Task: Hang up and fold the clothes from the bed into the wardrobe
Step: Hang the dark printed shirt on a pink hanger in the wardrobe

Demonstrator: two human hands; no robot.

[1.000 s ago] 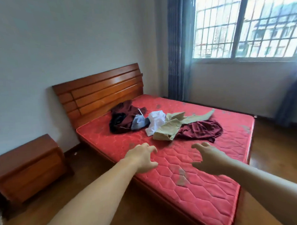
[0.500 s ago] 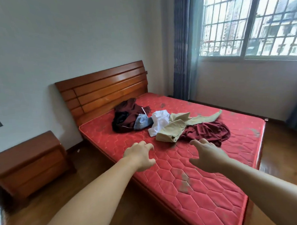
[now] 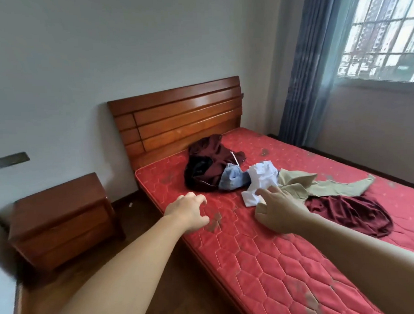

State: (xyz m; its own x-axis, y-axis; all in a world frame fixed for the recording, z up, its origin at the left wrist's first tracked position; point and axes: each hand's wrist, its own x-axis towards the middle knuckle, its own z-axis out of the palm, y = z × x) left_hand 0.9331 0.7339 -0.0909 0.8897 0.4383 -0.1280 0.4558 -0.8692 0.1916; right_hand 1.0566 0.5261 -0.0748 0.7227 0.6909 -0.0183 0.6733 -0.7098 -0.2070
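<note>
1. Head view, layout: a bed with a bare red quilted mattress [image 3: 265,261] and a slatted wooden headboard [image 3: 178,115] stands against a pale wall. A wooden nightstand [image 3: 61,217] sits on the floor left of the bed, apart from it. A blue curtain [image 3: 308,64] hangs beside a barred window [image 3: 385,30] at upper right.
2. Head view, clothes: five garments lie in a loose row across the upper half of the mattress.
   - dark maroon and black garment [image 3: 208,164], crumpled, nearest the headboard;
   - light blue denim piece [image 3: 233,179], touching the maroon and black garment's right edge;
   - white garment [image 3: 259,180], bunched, just right of the denim and touching it;
   - khaki garment [image 3: 321,187], spread out with one long strip running right, overlapping the white garment's right side;
   - dark red garment [image 3: 350,212], lying flat near the mattress's near edge, partly under the khaki one.
3. Head view, left hand [image 3: 189,212]: extended over the mattress's left edge, fingers loosely curled, holding nothing. It is near the maroon and black garment but apart from it.
4. Head view, right hand [image 3: 279,210]: extended over the mattress, fingers spread and relaxed, fingertips [image 3: 262,192] at the near edge of the white garment. Cannot tell whether they touch the cloth; no grip is visible.
5. Head view, hands: well apart from each other, both bare-armed.
</note>
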